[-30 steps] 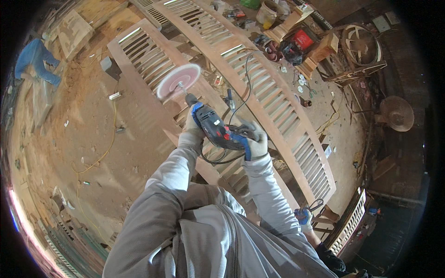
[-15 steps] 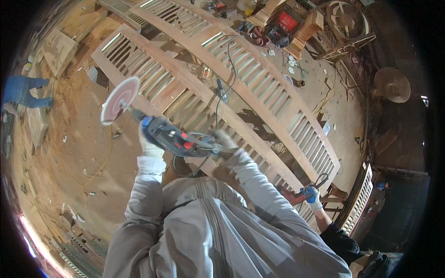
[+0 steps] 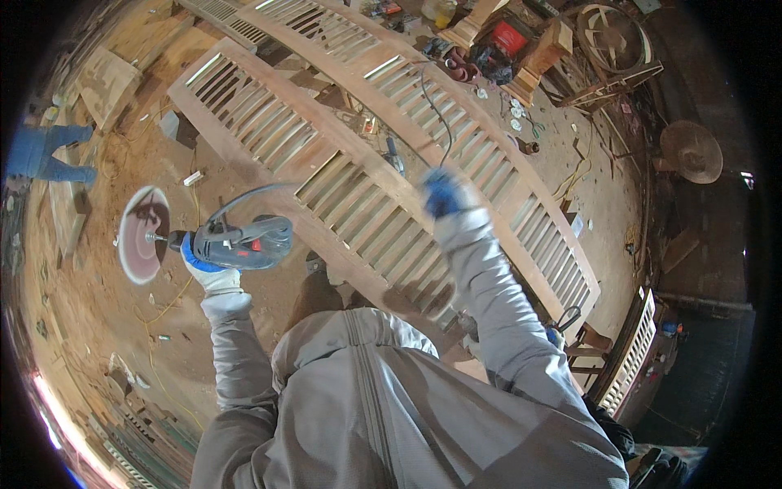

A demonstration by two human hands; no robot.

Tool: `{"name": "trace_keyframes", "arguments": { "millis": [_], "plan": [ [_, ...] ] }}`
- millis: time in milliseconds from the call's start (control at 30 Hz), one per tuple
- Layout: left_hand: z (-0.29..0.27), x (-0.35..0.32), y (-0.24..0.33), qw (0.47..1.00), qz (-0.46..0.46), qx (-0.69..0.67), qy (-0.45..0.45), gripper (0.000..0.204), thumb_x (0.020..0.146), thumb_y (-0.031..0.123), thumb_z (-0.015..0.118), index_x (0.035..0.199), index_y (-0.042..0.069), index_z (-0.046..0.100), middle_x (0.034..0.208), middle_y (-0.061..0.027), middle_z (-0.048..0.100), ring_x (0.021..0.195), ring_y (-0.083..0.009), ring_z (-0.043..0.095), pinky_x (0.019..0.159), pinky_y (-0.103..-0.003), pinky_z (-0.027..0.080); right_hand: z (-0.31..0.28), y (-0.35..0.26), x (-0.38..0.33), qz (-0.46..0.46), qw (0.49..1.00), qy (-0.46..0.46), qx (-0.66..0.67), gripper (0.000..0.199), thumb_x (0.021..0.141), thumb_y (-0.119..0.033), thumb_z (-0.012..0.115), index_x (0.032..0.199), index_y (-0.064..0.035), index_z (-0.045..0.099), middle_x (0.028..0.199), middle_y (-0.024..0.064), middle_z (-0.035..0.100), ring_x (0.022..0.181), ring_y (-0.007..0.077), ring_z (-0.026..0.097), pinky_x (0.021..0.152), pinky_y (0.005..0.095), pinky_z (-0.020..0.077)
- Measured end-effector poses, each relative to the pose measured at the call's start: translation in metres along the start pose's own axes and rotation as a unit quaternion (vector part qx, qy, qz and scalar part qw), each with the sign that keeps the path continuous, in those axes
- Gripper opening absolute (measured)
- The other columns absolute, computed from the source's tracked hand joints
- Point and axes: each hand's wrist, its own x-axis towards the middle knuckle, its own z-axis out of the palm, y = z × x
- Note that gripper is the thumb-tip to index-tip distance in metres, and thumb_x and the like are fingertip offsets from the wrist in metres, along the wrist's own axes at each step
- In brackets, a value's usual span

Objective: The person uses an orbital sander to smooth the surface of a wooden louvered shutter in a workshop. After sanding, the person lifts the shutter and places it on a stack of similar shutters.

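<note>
Left fingers (image 3: 210, 273) wrapped round sander (image 3: 236, 242), disc (image 3: 143, 235) at 9 o'clock, clear of wood. Right hand (image 3: 444, 194) blurred, grip unclear, over louvre frame (image 3: 383, 216) at 1 o'clock. Step: sander carried one-handed between passes. Next likely needs second hand on it, disc flat on frame.

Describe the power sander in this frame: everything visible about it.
The power sander is a handheld corded tool with a grey body, red accents and a dark cable arching off its top. A round pinkish sanding disc sits on a short shaft at its left end, facing the camera. It is held level in the air above the sawdust-covered floor, gripped only by the gloved left hand.
</note>
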Motion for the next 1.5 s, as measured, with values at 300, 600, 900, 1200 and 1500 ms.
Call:
{"name": "trace_keyframes", "arguments": {
  "millis": [300, 600, 900, 1200, 1500],
  "plan": [
    [0.105, -0.015, -0.055, 0.981, -0.125, -0.107, 0.107, 0.03, 0.092, 0.04, 0.049, 0.073, 0.016, 0.048, 0.069, -0.0035, 0.054, 0.067, -0.0233, 0.055, 0.067, -0.039, 0.049, 0.171, -0.023, -0.053, -0.19, 0.878, -0.388, -0.206, 0.097, 0.079, -0.008, 0.076, 0.154, -0.0086, 0.015, 0.144, 0.0123, 0.038, 0.124, 0.0253, 0.049, 0.1, 0.0405, 0.0447],
    [0.142, -0.001, -0.138, 0.966, -0.183, -0.179, 0.045, 0.016, 0.09, 0.025, 0.06, 0.092, 0.01, 0.062, 0.082, -0.0082, 0.065, 0.075, -0.0247, 0.065, 0.073, -0.039, 0.055, 0.104, -0.046, -0.097, -0.176, 0.947, -0.236, -0.13, 0.119, 0.065, -0.034, 0.089, 0.154, -0.006, 0.015, 0.135, 0.0117, 0.042, 0.11, 0.0299, 0.06, 0.094, 0.0431, 0.0487],
    [0.156, -0.012, -0.204, 0.926, -0.269, -0.265, -0.009, 0.018, 0.092, 0.029, 0.056, 0.089, 0.012, 0.061, 0.08, -0.0074, 0.066, 0.074, -0.0265, 0.065, 0.073, -0.043, 0.055, 0.06, -0.048, -0.117, -0.147, 0.944, -0.107, -0.276, 0.08, 0.068, -0.021, 0.089, 0.131, -0.001, 0.044, 0.114, 0.0069, 0.055, 0.111, 0.0269, 0.061, 0.088, 0.04, 0.054],
    [0.162, -0.012, -0.209, 0.931, -0.263, -0.252, 0.022, 0.017, 0.09, 0.03, 0.059, 0.087, 0.013, 0.061, 0.079, -0.0054, 0.064, 0.074, -0.0239, 0.064, 0.073, -0.041, 0.055, 0.004, -0.102, -0.109, -0.262, 0.96, -0.064, -0.08, 0.076, 0.089, -0.009, 0.063, 0.152, -0.0222, 0.023, 0.091, 0.004, 0.056, 0.077, 0.0224, 0.062, 0.063, 0.0377, 0.0544],
    [0.109, 0.021, -0.162, 0.971, -0.127, -0.2, 0.021, 0.024, 0.091, 0.031, 0.052, 0.088, 0.009, 0.062, 0.085, -0.011, 0.068, 0.084, -0.0298, 0.065, 0.082, -0.044, 0.054, -0.007, -0.227, -0.122, -0.356, 0.908, 0.22, 0.014, 0.013, 0.091, -0.018, 0.063, 0.098, -0.0067, 0.063, 0.085, 0.0076, 0.065, 0.06, 0.0171, 0.061, 0.053, 0.0301, 0.0519]
  ]
}}
